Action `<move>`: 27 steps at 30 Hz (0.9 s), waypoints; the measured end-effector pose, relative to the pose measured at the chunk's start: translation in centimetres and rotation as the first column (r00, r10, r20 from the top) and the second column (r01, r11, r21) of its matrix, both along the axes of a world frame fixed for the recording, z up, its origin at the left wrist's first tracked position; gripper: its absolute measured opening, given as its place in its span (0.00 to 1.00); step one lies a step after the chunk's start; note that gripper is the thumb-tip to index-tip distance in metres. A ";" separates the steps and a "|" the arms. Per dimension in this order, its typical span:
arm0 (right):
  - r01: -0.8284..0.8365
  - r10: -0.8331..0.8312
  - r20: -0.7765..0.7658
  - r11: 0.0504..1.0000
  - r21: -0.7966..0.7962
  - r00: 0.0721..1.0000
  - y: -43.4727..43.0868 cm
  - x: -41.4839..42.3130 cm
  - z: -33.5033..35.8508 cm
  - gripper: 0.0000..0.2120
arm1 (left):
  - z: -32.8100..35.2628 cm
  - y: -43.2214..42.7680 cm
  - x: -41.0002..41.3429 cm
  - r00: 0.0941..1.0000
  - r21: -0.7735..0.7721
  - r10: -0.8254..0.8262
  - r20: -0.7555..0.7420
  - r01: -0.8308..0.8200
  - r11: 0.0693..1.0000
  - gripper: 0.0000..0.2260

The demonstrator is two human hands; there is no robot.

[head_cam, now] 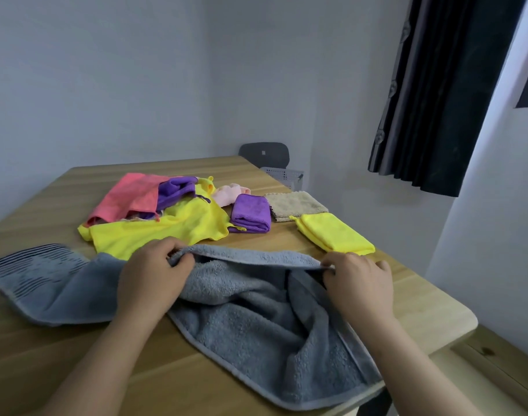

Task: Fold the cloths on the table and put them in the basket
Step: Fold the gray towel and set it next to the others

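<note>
Centrally, by the near edge of the table [421, 298], a grey towel [256, 319] is spread in rumpled folds. Its striped end is laid out flat toward the left edge, and its other end reaches the near edge on the right. The towel's far hem is raised off the table as a ridge and is held at two places. It is pinched by the left hand [154, 274], whose fingers are curled round the hem, and by the right hand [357, 280] farther to the right, with thumb and fingers closed on the same hem.

Just beyond the towel a large yellow cloth [166, 232] is spread loosely, its near edge touched by the towel. A coral cloth [127, 196] and a loose purple cloth [175, 190] are heaped on it, and a pale pink cloth [226, 195] is bunched at the far side of the heap. To the right, three folded pieces are laid in a group toward the right edge: a folded purple cloth [250, 213], a folded beige cloth [295, 202] and a folded yellow cloth [336, 235].

Past the far right corner, off the table, a grey perforated basket [283, 175] is seen in front of a dark chair back [264, 151]. A dark curtain [436, 85] is hung at the right.
</note>
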State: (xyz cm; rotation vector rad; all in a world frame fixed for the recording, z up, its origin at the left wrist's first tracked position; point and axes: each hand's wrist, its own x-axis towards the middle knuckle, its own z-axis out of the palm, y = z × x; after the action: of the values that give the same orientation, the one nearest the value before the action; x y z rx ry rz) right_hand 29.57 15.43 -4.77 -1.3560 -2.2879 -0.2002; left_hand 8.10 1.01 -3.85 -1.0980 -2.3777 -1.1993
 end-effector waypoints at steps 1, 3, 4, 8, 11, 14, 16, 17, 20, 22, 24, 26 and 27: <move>-0.008 0.007 -0.059 1.000 -0.011 0.998 0.1 0.1 0.2 0.14 | 0.0 0.0 0.1 0.993 -0.020 0.077 -0.093 -0.079 0.997 0.03; -0.024 0.008 -0.219 0.997 -0.067 0.976 0.0 0.0 0.9 0.13 | 0.3 0.0 0.4 0.979 -0.060 0.160 -0.126 -0.168 0.984 0.05; -0.030 -0.005 -0.303 0.993 -0.112 0.953 -0.2 -0.1 1.5 0.12 | 0.7 0.2 0.4 0.987 -0.078 0.149 -0.064 -0.154 0.985 0.05; -0.060 -0.023 -0.506 0.987 -0.148 0.862 -0.4 -1.4 4.0 0.13 | 2.7 2.6 -1.0 0.986 0.138 0.019 0.167 -0.043 0.990 0.05; -0.218 0.083 -0.651 0.967 -0.129 0.754 0.3 -3.7 5.4 0.20 | 4.1 5.4 -1.5 0.993 0.216 0.002 0.122 -0.028 0.976 0.11; -0.287 0.202 -0.418 0.946 -0.151 0.886 1.2 -6.0 3.7 0.30 | 2.8 7.4 -0.6 0.998 0.004 -0.055 0.024 0.055 0.998 0.28; -0.201 0.188 -0.105 0.970 -0.139 0.977 1.0 -6.8 0.7 0.28 | -0.3 8.0 0.5 0.982 -0.302 -0.121 -0.147 0.071 0.951 0.31; -0.189 0.188 -0.021 0.976 -0.109 0.982 0.8 -7.1 -0.9 0.26 | -2.1 8.1 1.0 0.967 -0.454 -0.162 -0.195 0.057 0.889 0.28; -0.160 0.160 -0.013 0.978 -0.134 0.987 0.2 -7.1 -3.1 0.16 | -4.7 7.8 1.6 0.975 -0.646 -0.195 -0.110 0.079 0.759 0.23; -0.124 0.117 -0.074 0.987 -0.101 0.990 0.7 -6.6 -3.3 0.14 | -5.0 7.5 1.4 0.978 -0.649 -0.179 -0.104 0.069 0.757 0.21; -0.064 0.058 -0.092 0.996 -0.067 0.994 0.2 -5.3 -2.7 0.12 | -5.1 7.0 1.4 0.978 -0.670 -0.172 -0.120 0.048 0.741 0.21; -0.059 0.039 -0.146 0.989 -0.134 0.988 0.0 -4.2 -2.7 0.14 | -5.0 6.4 1.7 0.980 -0.680 -0.181 -0.086 0.075 0.730 0.21; -0.078 0.044 -0.171 0.977 -0.196 0.984 0.1 -3.6 -2.9 0.15 | -5.0 6.1 1.8 0.980 -0.682 -0.188 -0.067 0.093 0.726 0.21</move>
State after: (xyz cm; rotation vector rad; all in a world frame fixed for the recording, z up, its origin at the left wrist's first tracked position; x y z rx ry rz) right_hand 26.01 15.53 -7.66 -1.3415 -2.2530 0.1655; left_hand 9.94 7.15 -8.81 -1.5223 -2.7249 -0.2217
